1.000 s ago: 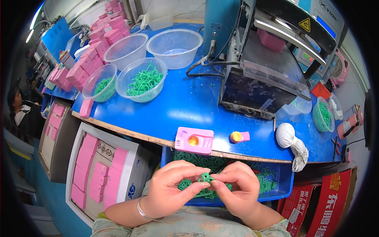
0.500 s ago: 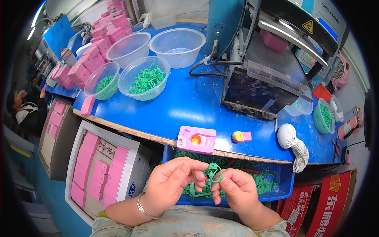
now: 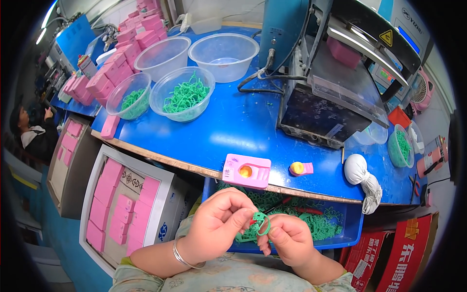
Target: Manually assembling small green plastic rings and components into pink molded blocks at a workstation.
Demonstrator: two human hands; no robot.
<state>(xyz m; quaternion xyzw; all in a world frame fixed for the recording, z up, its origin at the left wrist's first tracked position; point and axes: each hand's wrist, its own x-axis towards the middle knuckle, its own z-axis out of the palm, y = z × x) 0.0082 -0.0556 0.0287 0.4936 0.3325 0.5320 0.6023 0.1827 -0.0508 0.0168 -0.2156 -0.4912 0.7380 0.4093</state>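
Over the blue tray (image 3: 358,232), I hold a small green wax ring (image 3: 263,225) between both hands. My left hand (image 3: 216,224) pinches its knobbly side with thumb and fingertips. With thumb and index finger, my right hand (image 3: 291,238) grips the ring's thin loop. A small red spot shows by the left fingertips; what it is I cannot tell. Tangled green wax pieces (image 3: 326,228) lie in the tray, with a red-handled tool (image 3: 307,210) among them. At the table's front edge sits a pink mold block (image 3: 262,176) with a yellow centre. Right of it lies a smaller pink-and-yellow mold piece (image 3: 307,168).
Clear bowls (image 3: 224,73), some with green pieces, stand at the back left by stacked pink blocks (image 3: 114,65). A black press machine (image 3: 316,114) fills the back right. A white cloth bundle (image 3: 357,170) hangs over the edge. A red carton (image 3: 408,253) stands lower right.
The green ring has turned slightly in my fingers, and my left fingers have closed in more over it. The whole view has shifted a little.
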